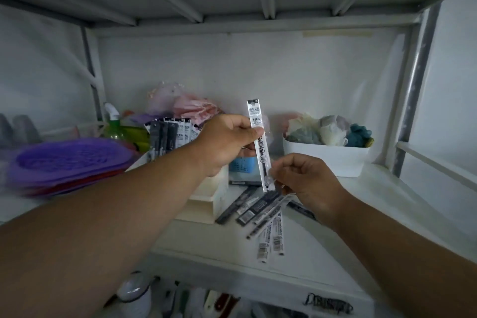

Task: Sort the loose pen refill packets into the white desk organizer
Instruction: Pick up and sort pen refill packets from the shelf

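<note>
The left hand (227,142) held a long, narrow clear-plastic pen refill packet (259,144) with black-and-white printing nearly upright above the white shelf (348,204), its fingers and thumb closed around the packet's upper half. The right hand (302,181) met the same packet at its lower end — fingertips (277,183) curled in and pinching the bottom edge, so both hands had hold of it at once.

Below the hands, a loose fan of similar refill packets (260,217) lay flat on the shelf, some dark, some pale with barcodes showing, overlapping one another and spreading toward the shelf's front edge. Just to their left stood the white rectangular desk organizer (209,204), largely hidden behind the left forearm. More refill packets (170,134) stood upright behind that forearm; whether they sat inside the organizer could not be told.

Behind the held packet sat a small blue perforated plastic basket (244,164). To the right, a white oval tub (327,160) held crumpled plastic bags (pale, grey and teal). On the far left rested a stack of purple plastic strainer-like dishes (69,160), with a green spray bottle (114,126) behind it — and a pink bundle (193,108) against the back wall.
</note>
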